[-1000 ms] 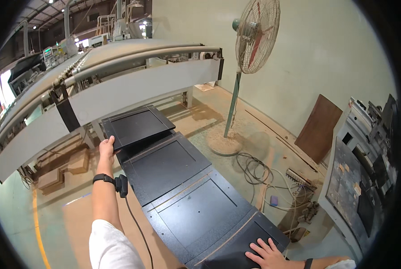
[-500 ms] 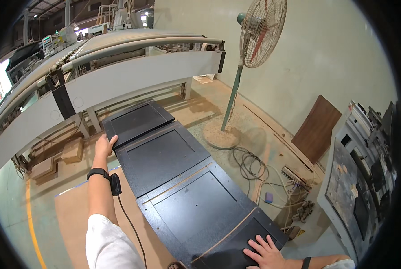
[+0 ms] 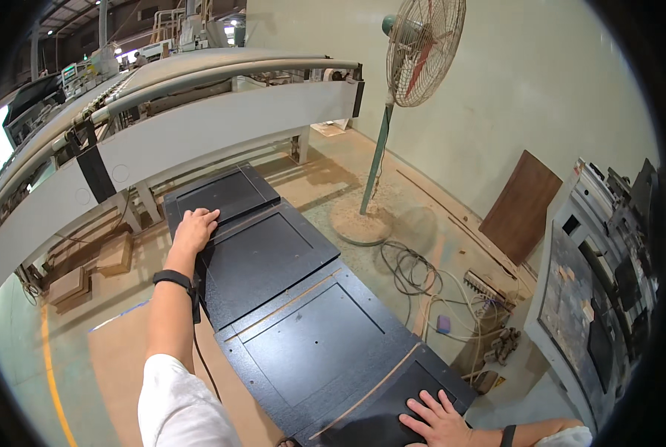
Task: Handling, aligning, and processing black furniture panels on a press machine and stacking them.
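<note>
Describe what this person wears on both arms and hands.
Both hands are bare, without gloves. The left arm has a short white sleeve and a black wristband with a thin dark cable hanging from it. The right arm shows a black wristband and a white sleeve edge.

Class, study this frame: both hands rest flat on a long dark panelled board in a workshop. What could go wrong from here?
1. The left hand and right hand lie flat on the long dark board with no grip; it might slip or tip.
2. Loose cables on the floor could trip someone.
3. The pedestal fan stands close; a swinging board end might strike it.
</note>
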`<state>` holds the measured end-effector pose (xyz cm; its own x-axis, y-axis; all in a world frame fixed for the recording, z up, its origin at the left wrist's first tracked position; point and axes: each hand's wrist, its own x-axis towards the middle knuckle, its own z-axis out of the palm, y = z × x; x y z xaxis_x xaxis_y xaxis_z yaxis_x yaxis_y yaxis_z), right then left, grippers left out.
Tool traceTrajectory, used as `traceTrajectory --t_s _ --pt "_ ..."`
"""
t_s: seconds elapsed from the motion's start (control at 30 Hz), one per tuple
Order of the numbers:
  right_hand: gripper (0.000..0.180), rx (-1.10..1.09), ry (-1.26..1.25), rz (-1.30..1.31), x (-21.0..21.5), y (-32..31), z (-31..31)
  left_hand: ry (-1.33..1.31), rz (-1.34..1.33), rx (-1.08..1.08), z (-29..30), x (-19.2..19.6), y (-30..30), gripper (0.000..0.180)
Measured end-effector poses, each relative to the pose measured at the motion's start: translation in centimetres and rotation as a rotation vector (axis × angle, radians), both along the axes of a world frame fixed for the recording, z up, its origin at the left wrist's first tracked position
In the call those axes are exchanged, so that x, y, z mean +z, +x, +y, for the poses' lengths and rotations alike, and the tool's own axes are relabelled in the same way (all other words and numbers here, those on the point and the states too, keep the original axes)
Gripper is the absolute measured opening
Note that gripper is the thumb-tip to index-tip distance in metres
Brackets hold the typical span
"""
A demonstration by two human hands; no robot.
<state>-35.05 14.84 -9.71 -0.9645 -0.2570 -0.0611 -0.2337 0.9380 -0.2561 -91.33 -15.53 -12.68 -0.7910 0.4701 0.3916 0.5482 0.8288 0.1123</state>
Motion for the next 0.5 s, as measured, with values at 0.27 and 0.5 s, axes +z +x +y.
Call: traceTrajectory --t_s 0.27,0.5 --pt "0.068 -0.018 -0.008 0.006 0.0 0.2 0.2 -0.114 -0.084 0.088 1.5 -0.1 1.5 0.033" --pt "0.067 -0.004 -0.019 0.004 0.1 0.0 0.2 0.038 -0.269 -0.143 -1.4 -1.9 -0.3 0.038"
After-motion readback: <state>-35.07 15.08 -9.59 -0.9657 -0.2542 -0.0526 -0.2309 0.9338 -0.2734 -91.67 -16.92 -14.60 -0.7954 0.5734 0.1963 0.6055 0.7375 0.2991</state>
